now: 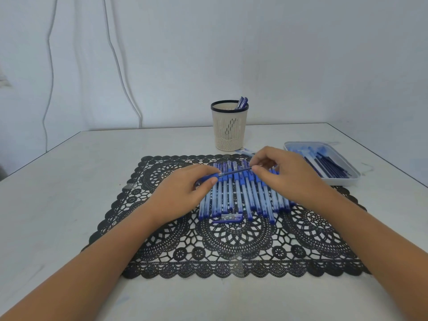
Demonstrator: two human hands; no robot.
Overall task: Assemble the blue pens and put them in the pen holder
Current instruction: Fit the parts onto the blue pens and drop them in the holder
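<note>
Our left hand (183,191) grips a blue pen barrel (206,178) between curled fingers and thumb, over the middle of the worktop (69,181). Our right hand (286,176) pinches a thin dark refill (236,171) at its right end. The left end of the refill meets the mouth of the barrel.

Both hands are positioned over a row of pen barrels (245,195). We cannot tell whether the hands touch the row. The row lies side by side on a black lace mat (231,246), each barrel running from the near edge toward the far edge. A loose pen cap (228,218) lies on the mat just beside the near ends of the row.

The pen holder (229,130) stands upright beyond the mat, toward the far edge. Blue pens (242,103) lean against its right rim. A pale tray (342,180) sits near the right edge and holds dark refills (328,164).
</note>
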